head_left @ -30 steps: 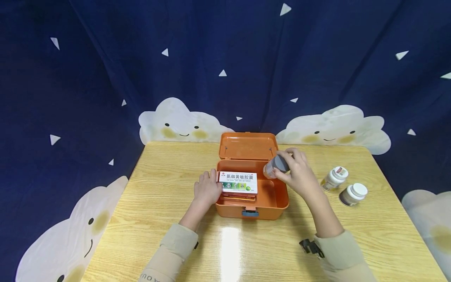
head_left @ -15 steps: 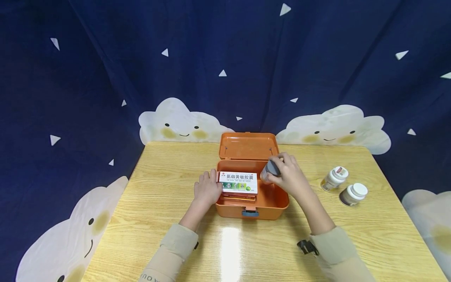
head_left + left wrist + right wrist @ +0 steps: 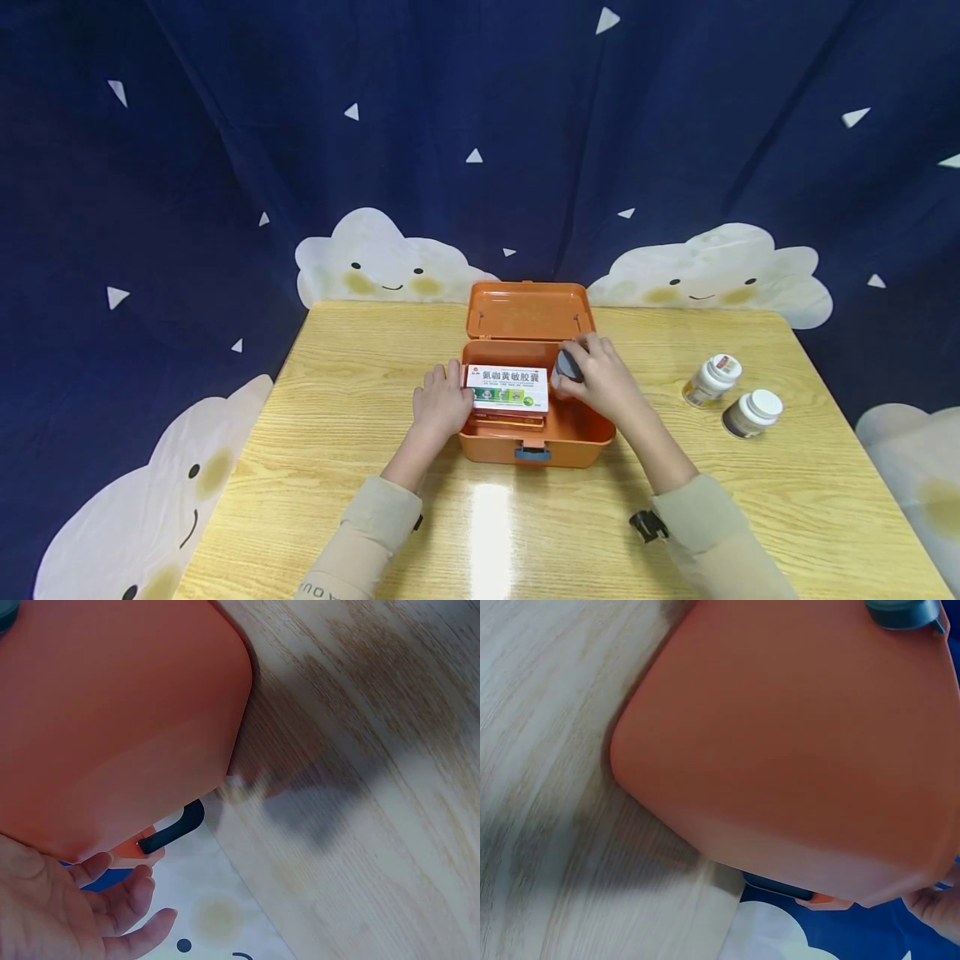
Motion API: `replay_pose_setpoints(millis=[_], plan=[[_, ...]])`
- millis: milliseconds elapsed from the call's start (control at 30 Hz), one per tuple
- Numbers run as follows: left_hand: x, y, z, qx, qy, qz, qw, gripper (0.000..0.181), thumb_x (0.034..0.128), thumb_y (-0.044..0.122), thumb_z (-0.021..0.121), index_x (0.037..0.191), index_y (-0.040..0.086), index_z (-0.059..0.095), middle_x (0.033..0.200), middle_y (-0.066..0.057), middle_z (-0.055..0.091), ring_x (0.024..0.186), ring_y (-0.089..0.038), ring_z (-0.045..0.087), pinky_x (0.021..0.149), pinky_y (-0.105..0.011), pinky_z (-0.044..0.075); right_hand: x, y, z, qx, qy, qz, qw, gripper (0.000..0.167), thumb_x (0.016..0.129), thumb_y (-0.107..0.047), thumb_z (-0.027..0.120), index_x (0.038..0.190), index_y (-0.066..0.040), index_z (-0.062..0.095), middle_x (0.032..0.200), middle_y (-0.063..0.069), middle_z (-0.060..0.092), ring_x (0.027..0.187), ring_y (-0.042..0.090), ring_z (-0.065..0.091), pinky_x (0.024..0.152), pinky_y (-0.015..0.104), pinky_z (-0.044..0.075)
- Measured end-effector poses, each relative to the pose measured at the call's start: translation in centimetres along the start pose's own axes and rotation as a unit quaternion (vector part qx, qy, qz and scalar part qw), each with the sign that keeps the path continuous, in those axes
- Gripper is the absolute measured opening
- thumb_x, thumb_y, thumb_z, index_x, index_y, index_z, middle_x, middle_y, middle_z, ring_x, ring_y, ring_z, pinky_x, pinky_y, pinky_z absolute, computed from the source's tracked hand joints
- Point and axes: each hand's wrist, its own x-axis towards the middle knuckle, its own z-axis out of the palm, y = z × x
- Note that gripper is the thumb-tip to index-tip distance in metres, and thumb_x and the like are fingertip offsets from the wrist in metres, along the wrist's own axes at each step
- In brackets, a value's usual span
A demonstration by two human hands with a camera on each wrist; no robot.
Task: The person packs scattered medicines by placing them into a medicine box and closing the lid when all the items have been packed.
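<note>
- Grey-capped bottle (image 3: 562, 372): held inside the orange case (image 3: 577, 454), toward the rear, just beside the right end of the white carton (image 3: 507, 388); seen tilted; base hidden, so contact with the case floor cannot be told.
- Right hand (image 3: 602, 379): clamped on the bottle, fingers and thumb bent round the grey cap (image 3: 568, 365).
- Handling, as judged: bottle probably light, stiff-walled and not readily broken; slipping is made likelier by its smooth sides. Best taken by the cap's edge or just below it, so that the carton is left undisturbed; hard squeezing is not called for.
- White carton: laid over a reddish box (image 3: 510, 423) in the case's left part; judged to be thin card, light and easily dented, better steadied by its ends than pressed at the middle.
- Left hand (image 3: 441, 406): set at the case's left rim, near the carton's left end; fingers are seen loosely bent and apart from the wrist, but whether anything is pinched by the thumb cannot be told.
- Yellow-labelled bottle (image 3: 709, 383) and dark-labelled bottle (image 3: 752, 414): stood on the wooden table (image 3: 352, 358), right of the case, touched by neither hand.
</note>
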Motion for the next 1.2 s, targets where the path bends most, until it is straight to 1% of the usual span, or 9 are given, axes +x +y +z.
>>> replay_pose_setpoints(millis=[233, 367, 533, 700, 967, 1067, 1200], plan=[[0.1, -0.1, 0.2, 0.007, -0.006, -0.002, 1.0000, 0.040, 0.0857, 0.027, 0.046, 0.120, 0.008, 0.040, 0.103, -0.015, 0.048, 0.098, -0.030, 0.046, 0.073, -0.046, 0.040, 0.0, 0.0, 0.6, -0.004, -0.010, 0.002, 0.9999, 0.051, 0.074, -0.028, 0.074, 0.115, -0.002, 0.058, 0.109, 0.021, 0.047, 0.092, 0.036, 0.047, 0.078, 0.047, 0.044], [0.1, 0.0, 0.2, 0.006, -0.009, -0.004, 0.9999, 0.040, 0.0858, 0.026, 0.046, 0.120, 0.008, 0.040, 0.104, -0.015, 0.048, 0.099, -0.030, 0.046, 0.074, -0.046, 0.040, 0.1, 0.0, 0.9, -0.016, -0.015, 0.000, 0.9998, 0.051, 0.074, -0.029, 0.073, 0.115, -0.002, 0.058, 0.109, 0.022, 0.048, 0.091, 0.036, 0.049, 0.078, 0.047, 0.045], [0.1, 0.0, 0.2, 0.007, -0.003, -0.003, 1.0000, 0.039, 0.0851, 0.025, 0.046, 0.119, 0.007, 0.040, 0.103, -0.016, 0.048, 0.098, -0.031, 0.047, 0.073, -0.047, 0.041, 0.0, 0.2, 1.3, -0.027, -0.014, -0.003, 0.9995, 0.050, 0.075, -0.029, 0.072, 0.114, -0.001, 0.059, 0.108, 0.022, 0.049, 0.089, 0.036, 0.050, 0.079, 0.046, 0.044], [0.1, -0.1, 0.4, 0.006, 0.005, 0.000, 1.0000, 0.037, 0.0844, 0.025, 0.046, 0.116, 0.007, 0.041, 0.101, -0.015, 0.049, 0.096, -0.031, 0.047, 0.071, -0.047, 0.041, 0.0, 0.4, 1.6, -0.032, -0.018, 0.002, 0.9993, 0.049, 0.076, -0.029, 0.070, 0.114, -0.001, 0.059, 0.109, 0.022, 0.049, 0.092, 0.038, 0.050, 0.081, 0.047, 0.044], [0.1, 0.0, 0.2, 0.004, 0.002, -0.002, 1.0000, 0.036, 0.0846, 0.026, 0.047, 0.115, 0.008, 0.041, 0.099, -0.014, 0.048, 0.093, -0.030, 0.047, 0.070, -0.045, 0.041, 0.0, 0.5, 2.0, -0.037, -0.027, 0.013, 0.9989, 0.049, 0.076, -0.029, 0.069, 0.116, -0.002, 0.058, 0.112, 0.023, 0.049, 0.095, 0.038, 0.050, 0.082, 0.048, 0.043], [0.1, 0.0, 0.2, 0.003, 0.004, -0.002, 1.0000, 0.035, 0.0844, 0.026, 0.047, 0.114, 0.008, 0.042, 0.098, -0.014, 0.048, 0.093, -0.030, 0.047, 0.070, -0.045, 0.041, 0.1, 0.5, 2.2, -0.038, -0.027, 0.015, 0.9988, 0.048, 0.076, -0.028, 0.070, 0.115, -0.002, 0.059, 0.110, 0.023, 0.049, 0.094, 0.038, 0.051, 0.081, 0.047, 0.043], [0.1, -0.1, 0.2, 0.004, 0.003, -0.003, 1.0000, 0.034, 0.0846, 0.026, 0.047, 0.114, 0.008, 0.042, 0.098, -0.014, 0.048, 0.093, -0.030, 0.047, 0.070, -0.045, 0.041, 0.1, 0.5, 2.4, -0.053, -0.026, 0.012, 0.9982, 0.048, 0.076, -0.029, 0.069, 0.115, -0.002, 0.059, 0.107, 0.022, 0.050, 0.091, 0.037, 0.051, 0.079, 0.046, 0.045]])
